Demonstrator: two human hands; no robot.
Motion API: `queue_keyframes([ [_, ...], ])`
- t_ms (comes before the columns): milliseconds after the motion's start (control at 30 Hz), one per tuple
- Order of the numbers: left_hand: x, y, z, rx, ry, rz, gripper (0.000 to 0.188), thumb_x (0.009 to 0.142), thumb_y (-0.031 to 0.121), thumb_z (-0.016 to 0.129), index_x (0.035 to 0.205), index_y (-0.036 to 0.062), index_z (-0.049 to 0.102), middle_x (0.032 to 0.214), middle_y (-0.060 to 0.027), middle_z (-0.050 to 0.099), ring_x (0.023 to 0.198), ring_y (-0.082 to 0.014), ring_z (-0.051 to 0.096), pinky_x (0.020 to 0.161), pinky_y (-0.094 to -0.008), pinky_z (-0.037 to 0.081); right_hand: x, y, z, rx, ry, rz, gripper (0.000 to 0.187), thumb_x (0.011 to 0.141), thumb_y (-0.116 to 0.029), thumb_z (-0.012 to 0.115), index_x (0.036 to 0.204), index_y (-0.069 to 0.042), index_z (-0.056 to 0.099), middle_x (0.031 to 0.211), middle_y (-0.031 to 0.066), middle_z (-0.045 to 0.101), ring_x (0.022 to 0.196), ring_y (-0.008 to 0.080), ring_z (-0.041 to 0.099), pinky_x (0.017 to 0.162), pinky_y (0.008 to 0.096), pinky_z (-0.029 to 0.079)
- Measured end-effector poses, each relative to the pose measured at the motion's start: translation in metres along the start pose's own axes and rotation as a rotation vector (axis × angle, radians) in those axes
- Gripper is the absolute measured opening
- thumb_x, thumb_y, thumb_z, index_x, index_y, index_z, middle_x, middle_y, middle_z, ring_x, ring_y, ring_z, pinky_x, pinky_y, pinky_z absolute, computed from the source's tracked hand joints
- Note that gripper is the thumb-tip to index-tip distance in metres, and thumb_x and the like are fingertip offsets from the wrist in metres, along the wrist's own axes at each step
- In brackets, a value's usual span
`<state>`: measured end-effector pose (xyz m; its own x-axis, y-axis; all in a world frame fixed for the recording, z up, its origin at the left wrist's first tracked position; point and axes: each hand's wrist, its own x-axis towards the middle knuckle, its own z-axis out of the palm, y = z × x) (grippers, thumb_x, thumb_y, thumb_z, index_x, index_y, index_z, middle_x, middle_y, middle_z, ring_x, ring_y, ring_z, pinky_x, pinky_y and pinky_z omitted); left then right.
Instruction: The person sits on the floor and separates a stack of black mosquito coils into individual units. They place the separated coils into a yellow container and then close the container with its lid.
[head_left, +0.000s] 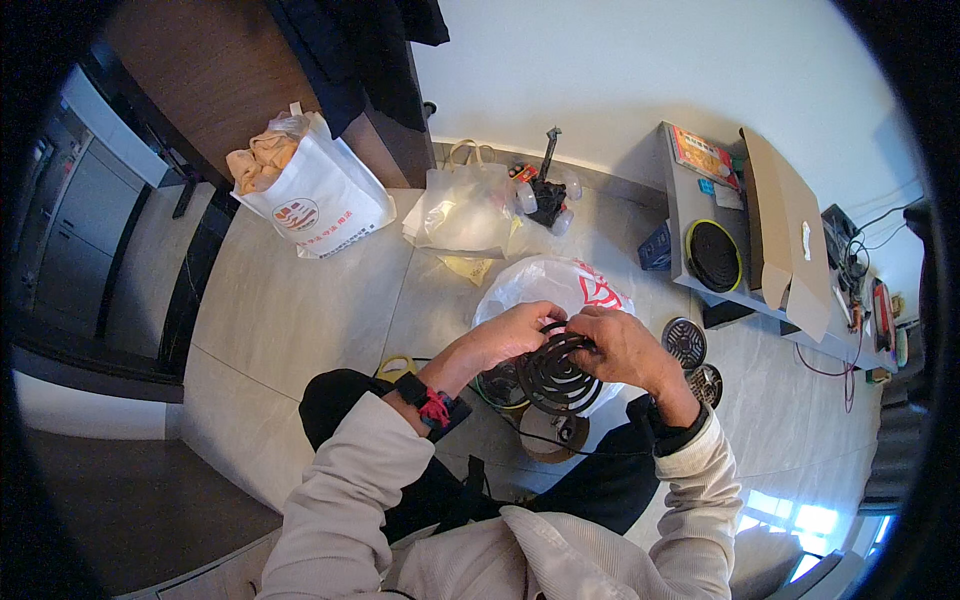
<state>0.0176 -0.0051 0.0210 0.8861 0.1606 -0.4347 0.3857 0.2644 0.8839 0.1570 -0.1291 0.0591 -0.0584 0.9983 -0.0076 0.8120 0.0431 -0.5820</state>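
Close by, a round cardboard container (543, 452) sits between the legs. Just past it, the left hand (522, 332) and right hand (618, 348) grip a dark spiral coil (553, 386) in bent fingers, raised over the floor (300, 320). Beyond lies a white plastic bag (525, 287); a round black grate (684, 343) lies rightward. Farther, a stuffed white bag (325, 195) stands upright.

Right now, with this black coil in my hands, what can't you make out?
Head view:
Part of the black coil: hidden behind the right hand.
Exact hold of the left hand: too small and dark.
Part of the white plastic bag: covered by hands and coil.
Lower contents of the upright carrier bag: hidden by its sides.
Top of the dark clothing: cut off by the upper edge.
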Motion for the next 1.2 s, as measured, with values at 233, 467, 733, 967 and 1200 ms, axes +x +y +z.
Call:
queue_keyframes([
  [233,-0.001,0.001,-0.002,-0.097,-0.157,0.037,0.043,0.075,0.000,0.056,0.117,0.0016,0.048,0.096,-0.0043,0.058,0.082,-0.0110,0.057,0.066,-0.0209,0.045,0.004,0.017,0.004,0.057,-0.064,-0.035,0.018,0.065,-0.010,0.059,0.082,-0.004,0.060,0.073,0.0158,0.059,0.069,0.0340,0.058,0.061,0.0401,0.046],
  [467,0.004,-0.011,-0.007,-0.078,-0.275,-0.025,0.037,0.078,0.010,0.056,0.115,0.0059,0.052,0.092,0.0030,0.058,0.074,-0.0046,0.055,0.055,-0.0163,0.044,-0.006,0.007,-0.007,0.104,-0.039,0.013,0.025,0.065,-0.006,0.059,0.090,-0.006,0.062,0.072,0.0172,0.059,0.066,0.0341,0.058,0.059,0.0377,0.046],
  [733,0.017,-0.023,-0.004,0.061,-0.155,0.094,0.034,0.074,0.000,0.056,0.108,0.0028,0.059,0.083,-0.0012,0.061,0.066,-0.0066,0.055,0.052,-0.0201,0.043,-0.002,0.013,-0.009,0.281,-0.144,0.049,0.032,0.067,-0.007,0.060,0.099,-0.005,0.061,0.076,0.0165,0.060,0.069,0.0297,0.060,0.063,0.0331,0.047],
  [967,0.017,-0.021,-0.007,0.128,-0.129,0.055,0.036,0.072,-0.001,0.059,0.107,0.0042,0.061,0.079,-0.0005,0.061,0.068,-0.0065,0.054,0.055,-0.0206,0.043,-0.001,0.028,-0.001,0.290,-0.195,0.018,0.029,0.068,-0.008,0.060,0.097,-0.005,0.061,0.077,0.0170,0.060,0.069,0.0278,0.060,0.063,0.0321,0.046],
  [1200,0.011,-0.017,-0.007,-0.224,0.032,0.047,0.048,0.081,0.020,0.054,0.126,0.0051,0.044,0.095,-0.0055,0.059,0.075,-0.0108,0.054,0.062,-0.0222,0.043,-0.006,0.038,0.000,0.381,-0.085,0.216,0.021,0.070,-0.005,0.059,0.091,-0.001,0.062,0.065,0.0114,0.061,0.058,0.0169,0.059,0.054,0.0289,0.046],
])
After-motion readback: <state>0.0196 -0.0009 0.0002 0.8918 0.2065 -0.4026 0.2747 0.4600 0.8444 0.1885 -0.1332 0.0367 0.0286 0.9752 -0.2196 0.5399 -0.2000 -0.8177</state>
